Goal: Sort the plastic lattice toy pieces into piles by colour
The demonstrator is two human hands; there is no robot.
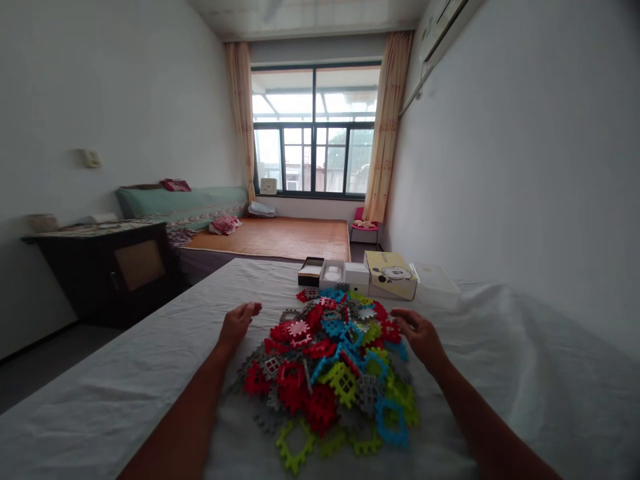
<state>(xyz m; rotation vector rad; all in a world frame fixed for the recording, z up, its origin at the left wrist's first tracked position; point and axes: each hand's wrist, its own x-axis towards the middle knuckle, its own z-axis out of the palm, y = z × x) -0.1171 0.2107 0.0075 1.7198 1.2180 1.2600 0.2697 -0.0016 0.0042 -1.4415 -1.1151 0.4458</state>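
A heap of interlocking plastic tiles (320, 347) with toothed edges lies on the white sheet in front of me. The tiles are red, grey, blue and lime green; some are open frames, others have window-like grids. To the left of the heap, my left hand (238, 325) is raised with its fingers stretched toward the tiles, apart from them. A small reddish patch shows at its fingertips; I cannot make out what it is. On the opposite side, my right hand (419, 333) is open, its fingertips beside red tiles (391, 330) at the heap's edge.
Behind the heap stand a black-edged box (311, 270), white boxes (356, 275), a yellow cartoon box (393, 275) and a clear plastic container (436, 283). The white sheet (150, 373) spreads to both sides. Beyond are a bed (290, 237), a dark cabinet (107, 267) and a window.
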